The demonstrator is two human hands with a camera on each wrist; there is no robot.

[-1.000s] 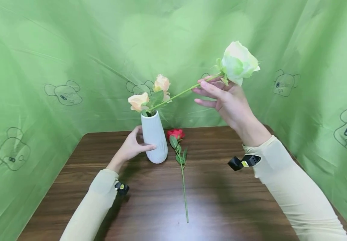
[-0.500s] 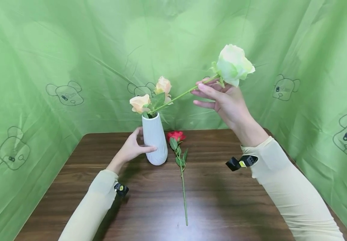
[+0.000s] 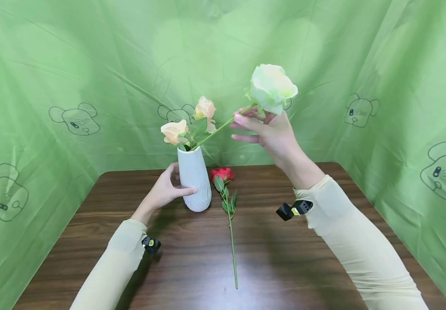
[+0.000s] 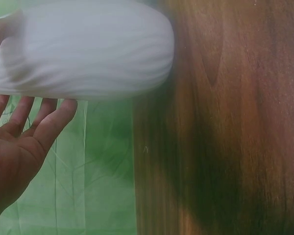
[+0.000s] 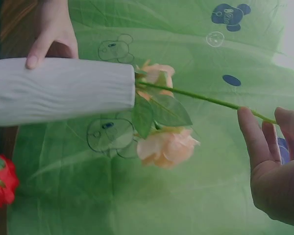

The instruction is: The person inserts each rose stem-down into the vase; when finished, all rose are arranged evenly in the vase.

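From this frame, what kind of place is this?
Likely a staged recording booth, not a home: a green bear-print cloth backdrop wraps round a bare wooden table, with only a white vase and artificial-looking roses on it.

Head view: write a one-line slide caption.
Right hand feeds a white rose stem into the white vase steadied by the left hand.

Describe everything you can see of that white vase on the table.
The white vase is a slim, vertically ribbed vessel that looks like matte ceramic, narrower at the neck. It stands upright on the dark wooden table. The left hand holds its side. Two peach roses sit in its mouth, where the stem of a pale rose, held by the right hand, also enters.
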